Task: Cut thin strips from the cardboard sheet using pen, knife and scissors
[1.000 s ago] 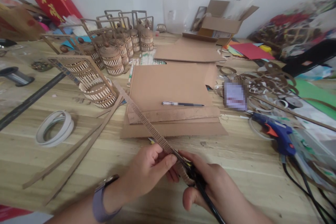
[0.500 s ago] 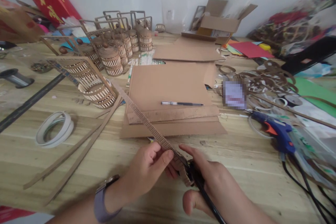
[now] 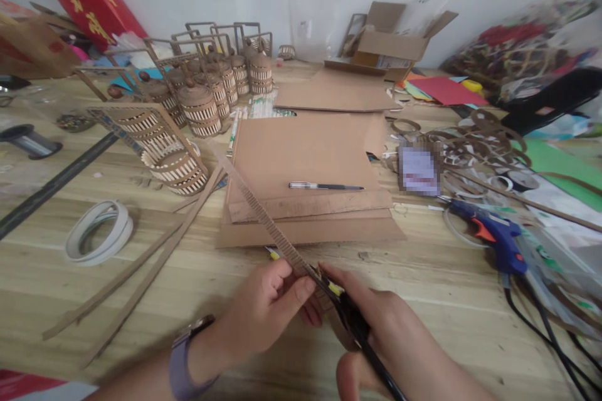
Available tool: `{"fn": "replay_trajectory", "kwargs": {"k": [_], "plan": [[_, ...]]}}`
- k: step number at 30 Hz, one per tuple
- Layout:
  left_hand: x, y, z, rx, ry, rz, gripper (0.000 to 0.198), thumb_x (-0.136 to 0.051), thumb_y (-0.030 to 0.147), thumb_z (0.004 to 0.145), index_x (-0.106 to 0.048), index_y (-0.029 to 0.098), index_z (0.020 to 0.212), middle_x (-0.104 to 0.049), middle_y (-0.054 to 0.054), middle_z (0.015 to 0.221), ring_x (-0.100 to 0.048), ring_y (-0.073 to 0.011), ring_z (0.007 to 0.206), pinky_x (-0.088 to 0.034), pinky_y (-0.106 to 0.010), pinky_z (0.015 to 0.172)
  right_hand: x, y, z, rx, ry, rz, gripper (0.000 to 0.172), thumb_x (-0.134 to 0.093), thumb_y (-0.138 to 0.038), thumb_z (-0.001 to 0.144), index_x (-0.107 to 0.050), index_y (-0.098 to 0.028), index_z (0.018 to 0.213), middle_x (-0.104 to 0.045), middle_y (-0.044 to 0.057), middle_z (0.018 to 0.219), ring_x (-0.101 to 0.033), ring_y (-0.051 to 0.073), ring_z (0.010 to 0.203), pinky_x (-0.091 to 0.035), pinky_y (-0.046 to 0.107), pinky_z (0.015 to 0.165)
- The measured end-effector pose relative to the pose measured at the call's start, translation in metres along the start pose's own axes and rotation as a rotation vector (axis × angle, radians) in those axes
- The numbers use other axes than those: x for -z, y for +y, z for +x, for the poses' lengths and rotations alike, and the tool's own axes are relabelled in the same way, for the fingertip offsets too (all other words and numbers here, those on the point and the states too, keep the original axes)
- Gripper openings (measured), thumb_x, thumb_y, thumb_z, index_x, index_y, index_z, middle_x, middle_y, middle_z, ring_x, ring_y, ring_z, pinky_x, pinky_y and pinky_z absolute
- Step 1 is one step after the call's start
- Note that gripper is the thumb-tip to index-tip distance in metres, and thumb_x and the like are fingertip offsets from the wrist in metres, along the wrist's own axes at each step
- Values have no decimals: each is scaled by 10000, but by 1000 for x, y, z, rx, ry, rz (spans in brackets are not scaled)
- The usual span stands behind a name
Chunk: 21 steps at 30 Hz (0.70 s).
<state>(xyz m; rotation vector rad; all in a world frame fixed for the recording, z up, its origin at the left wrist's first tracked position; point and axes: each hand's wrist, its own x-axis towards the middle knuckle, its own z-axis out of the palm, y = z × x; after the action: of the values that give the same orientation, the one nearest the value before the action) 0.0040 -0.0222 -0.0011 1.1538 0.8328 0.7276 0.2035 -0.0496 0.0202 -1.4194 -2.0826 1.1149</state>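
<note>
A strip of corrugated cardboard, ridged on its upper face, slants from the table's middle down to my hands. My left hand, with a watch on its wrist, pinches the strip between thumb and fingers. Wrapped in my right hand is a black-handled tool, like pliers or scissors; its head meets the strip's near end. My fingers hide part of the jaws. A yellow bit shows beside the tool's head. Under the strip, a pointed yellow-and-white object is partly covered by my left hand.
Cardboard sheets lie ahead with a pen on them. Left are woven lidded baskets, an open basket, cardboard strips and a white tape roll. Right are a blue glue gun and tangled brown strips.
The cardboard strip has slid slightly down and right toward the tool. My right hand has tilted a little, and yellow now shows at the tool's head and below the strip.
</note>
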Motion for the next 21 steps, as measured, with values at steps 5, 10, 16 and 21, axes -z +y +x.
{"fn": "replay_trajectory", "kwargs": {"k": [5, 10, 16, 21], "plan": [[-3, 2, 1, 30, -8, -10, 490, -593, 636, 898, -598, 146, 882, -665, -32, 685, -650, -135, 622, -524, -226, 596, 0, -6, 4, -50, -37, -56, 598, -872, -524, 608, -647, -213, 1066, -725, -8, 796, -694, 194, 664, -562, 260, 629], [-4, 1, 1, 33, -11, -23, 492, -595, 641, 894, -598, 149, 885, -670, -34, 697, -651, -138, 625, -523, -228, 595, -5, -3, 4, -36, -20, -47, 652, -737, -658, 739, -608, -205, 1189, -742, 7, 797, -711, 192, 646, -549, 251, 620], [-2, 4, 0, 9, 2, -13, 457, -612, 615, 898, -602, 159, 868, -678, -29, 705, -660, -137, 644, -521, -217, 602, -9, 5, 0, 40, 28, -21, 516, -680, -668, 795, -637, -221, 1049, -731, -21, 775, -713, 161, 651, -530, 202, 614], [-2, 10, 1, -52, 122, -77, 440, -610, 600, 908, -568, 163, 873, -656, -1, 686, -630, -105, 579, -515, -195, 558, -13, 13, -3, 43, 82, -79, 695, -728, -661, 750, -610, -194, 1252, -765, 15, 834, -753, 225, 731, -571, 241, 641]]}}
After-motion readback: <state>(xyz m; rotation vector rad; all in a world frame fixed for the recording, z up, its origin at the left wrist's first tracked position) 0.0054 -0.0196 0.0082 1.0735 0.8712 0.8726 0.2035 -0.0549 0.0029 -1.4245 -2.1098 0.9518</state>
